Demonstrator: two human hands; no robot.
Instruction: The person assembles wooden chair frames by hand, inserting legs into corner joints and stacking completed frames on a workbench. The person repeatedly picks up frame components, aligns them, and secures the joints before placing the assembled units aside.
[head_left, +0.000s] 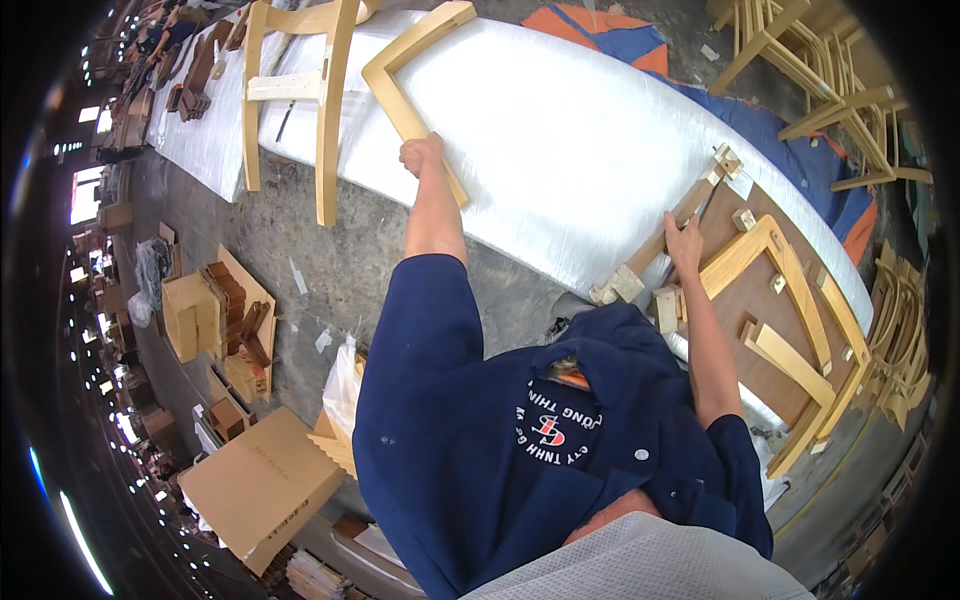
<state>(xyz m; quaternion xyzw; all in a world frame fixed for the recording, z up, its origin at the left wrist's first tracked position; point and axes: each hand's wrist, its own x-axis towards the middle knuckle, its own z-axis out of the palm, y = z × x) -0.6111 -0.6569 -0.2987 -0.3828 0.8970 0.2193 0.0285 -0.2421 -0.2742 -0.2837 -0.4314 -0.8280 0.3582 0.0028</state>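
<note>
My left hand (421, 156) is stretched out and closed on the long arm of a pale L-shaped wooden frame piece (405, 62) that lies on a long white padded table (560, 140). To the right, a brown wooden bar (672, 232) with small blocks at its ends lies slanted at the table's edge, and my right hand (685, 241) rests on it with the fingers laid over it. Beside that hand a light wooden chair frame (790, 310) lies flat on a brown board (745, 290).
A wooden chair back (325, 95) leans over the white table's left end. Stacks of chair frames (830, 80) stand at the back right. Cardboard boxes (262, 485) and crates of wooden blocks (225, 320) sit on the concrete floor at left.
</note>
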